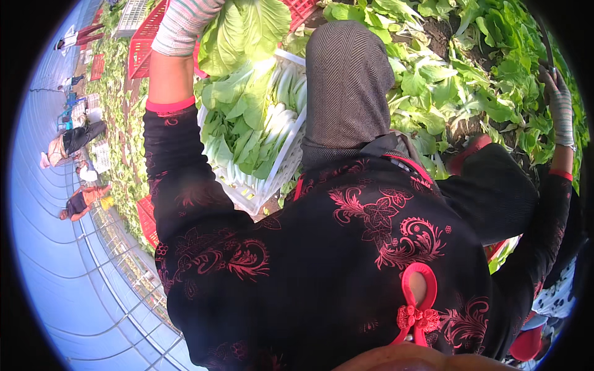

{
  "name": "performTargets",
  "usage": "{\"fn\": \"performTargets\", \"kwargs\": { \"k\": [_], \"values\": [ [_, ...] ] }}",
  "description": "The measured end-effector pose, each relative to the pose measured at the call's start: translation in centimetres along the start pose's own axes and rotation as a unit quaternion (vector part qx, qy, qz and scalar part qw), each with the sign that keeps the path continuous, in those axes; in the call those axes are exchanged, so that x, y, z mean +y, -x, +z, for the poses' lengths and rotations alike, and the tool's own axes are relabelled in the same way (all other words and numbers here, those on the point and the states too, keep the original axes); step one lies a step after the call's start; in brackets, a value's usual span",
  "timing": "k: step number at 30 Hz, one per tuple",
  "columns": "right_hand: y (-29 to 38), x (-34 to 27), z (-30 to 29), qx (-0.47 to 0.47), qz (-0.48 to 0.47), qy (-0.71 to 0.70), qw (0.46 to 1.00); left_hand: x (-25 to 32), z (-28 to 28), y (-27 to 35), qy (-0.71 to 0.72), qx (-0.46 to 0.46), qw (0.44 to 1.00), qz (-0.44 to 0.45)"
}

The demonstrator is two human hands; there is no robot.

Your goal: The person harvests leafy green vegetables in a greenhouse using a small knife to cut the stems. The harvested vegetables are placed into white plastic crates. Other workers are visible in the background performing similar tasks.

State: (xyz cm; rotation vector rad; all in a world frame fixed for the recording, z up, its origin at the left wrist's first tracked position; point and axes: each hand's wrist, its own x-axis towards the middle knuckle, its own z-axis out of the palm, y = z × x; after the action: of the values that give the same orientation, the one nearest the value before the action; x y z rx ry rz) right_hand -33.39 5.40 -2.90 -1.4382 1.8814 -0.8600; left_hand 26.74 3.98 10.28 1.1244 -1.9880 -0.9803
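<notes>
My left hand [189,25], in a striped knit glove, reaches to the top edge, where its fingers are cut off. Large green leaves [246,32] are beside it; its grip on them cannot be made out. Below lies a white plastic crate [281,162] with leafy greens [246,134], their pale stems showing. At the far right my right hand [557,95], in a matching glove, is closed around a thin, dark, curved tool [546,39], perhaps a sickle. It is over green leafy plants [515,69] growing in soil.
My raised knee [487,195] is at the right. Red plastic crates [141,51] [147,220] stand at the left, and another [299,11] is at the top. Cut leaves [417,79] cover soil ahead. Several people are farther off at left, one bending [76,141], beneath a plastic tunnel wall [60,259].
</notes>
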Motion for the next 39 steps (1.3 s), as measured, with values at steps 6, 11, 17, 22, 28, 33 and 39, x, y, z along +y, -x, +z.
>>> {"fn": "performTargets", "kwargs": {
  "k": [6,11,17,22,28,33,39],
  "values": [
    [-0.7,5.7,0.9,-0.011,0.078,-0.050,0.996,-5.8,0.0,13.0,-0.180,0.008,0.940,-0.291],
    [-0.6,4.9,2.2,-0.039,0.050,-0.013,0.998,-14.1,9.2,14.8,-0.386,-0.064,0.860,-0.327],
    [0.3,4.6,3.1,-0.054,0.055,0.019,0.997,-18.6,14.7,13.3,-0.419,-0.074,0.800,-0.424],
    [0.1,5.1,3.2,-0.074,0.093,-0.028,0.993,-18.9,12.1,14.7,-0.331,-0.153,0.853,-0.373],
    [-0.6,6.4,3.6,-0.077,0.096,-0.028,0.992,-19.2,12.3,17.1,-0.510,-0.094,0.844,-0.136],
    [-0.8,7.4,3.9,-0.095,0.105,-0.007,0.990,-22.7,14.8,17.6,-0.498,-0.013,0.859,-0.120],
    [-0.4,7.8,3.7,-0.051,0.172,0.013,0.984,-28.4,19.5,17.8,-0.458,0.020,0.870,-0.183]
  ]
}}
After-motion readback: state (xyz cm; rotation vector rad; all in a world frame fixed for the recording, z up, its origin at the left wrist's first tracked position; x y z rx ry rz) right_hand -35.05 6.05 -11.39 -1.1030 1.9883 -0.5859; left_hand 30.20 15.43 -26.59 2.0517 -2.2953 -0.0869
